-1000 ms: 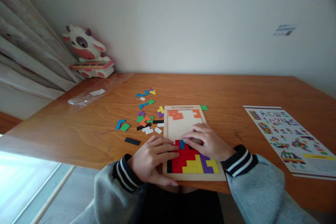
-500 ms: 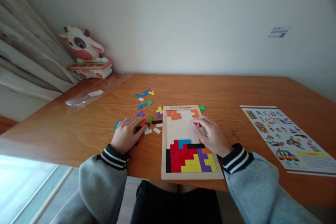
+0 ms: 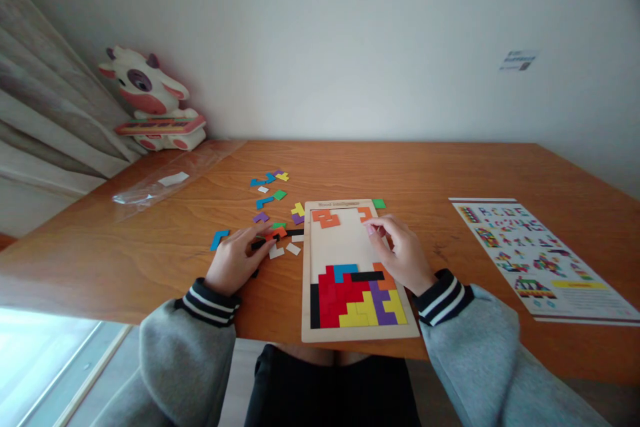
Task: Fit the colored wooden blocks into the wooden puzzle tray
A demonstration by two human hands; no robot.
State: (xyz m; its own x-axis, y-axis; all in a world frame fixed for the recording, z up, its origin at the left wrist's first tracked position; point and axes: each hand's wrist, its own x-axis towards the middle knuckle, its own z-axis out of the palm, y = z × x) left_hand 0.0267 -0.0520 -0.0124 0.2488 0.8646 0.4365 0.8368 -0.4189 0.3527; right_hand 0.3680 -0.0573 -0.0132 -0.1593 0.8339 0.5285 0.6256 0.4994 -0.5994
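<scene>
A wooden puzzle board (image 3: 306, 260) lies in front of me on the table, its lower part filled with red, yellow, purple, blue, black and orange pieces (image 3: 350, 293). Two orange pieces (image 3: 325, 217) sit at its top. My left hand (image 3: 233, 260) lies flat on the table left of the board, fingertips touching an orange piece (image 3: 278, 233) and a black piece among the loose ones. My right hand (image 3: 403, 253) rests on the board's right edge, its curled fingers beside the orange piece (image 3: 365, 213) in the top right corner.
Several loose coloured pieces (image 3: 270, 197) are scattered left of the board, with a blue one (image 3: 219, 238) apart and a green one (image 3: 379, 203) at the board's top right. A printed pattern sheet (image 3: 535, 257) lies to the right. A cow toy (image 3: 145, 97) and a plastic bag (image 3: 165, 183) are at far left.
My left hand left the board's lower left and went out to the loose pieces. My right hand slid up the board from the filled rows to the top right corner.
</scene>
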